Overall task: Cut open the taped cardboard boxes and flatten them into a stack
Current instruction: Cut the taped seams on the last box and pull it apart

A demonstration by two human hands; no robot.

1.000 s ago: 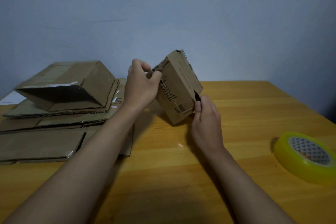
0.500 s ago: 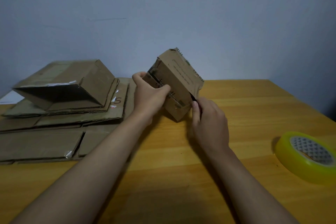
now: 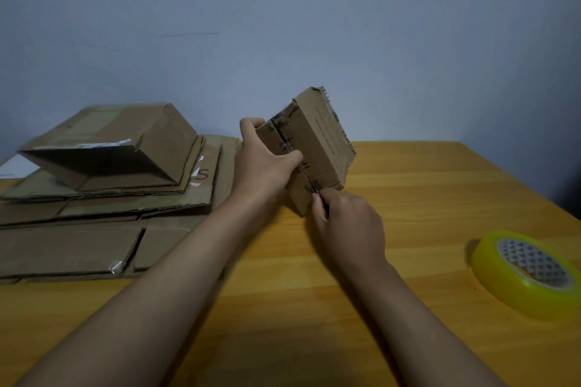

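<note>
The person is working on a small cardboard box (image 3: pixel 317 148), which is sitting tilted on one corner on the wooden table (image 3: pixel 424 198), just right of the pile of flattened cardboard (image 3: pixel 103 214). The left hand (image 3: pixel 264 163) is gripping the box from its left side, fingers wrapping round the far upper edge and the thumb pressing across the near face, right by the taped seam. That forearm is reaching in long and straight from the lower left. The right hand (image 3: pixel 349 223) is sitting low at the box's bottom corner, fingers curling tight round a thin dark blade (image 3: pixel 309 181), whose tip is lying along the seam just below the left thumb. The handle is hidden inside the fist, so what kind of cutter it is cannot be told. The right wrist is hovering near the tabletop, forearm angling in from the lower right. On top of the pile, one half-collapsed box (image 3: pixel 125 148) is resting with its open side facing forward. A yellow tape roll (image 3: pixel 531 273) is lying flat, well apart to the right.
</note>
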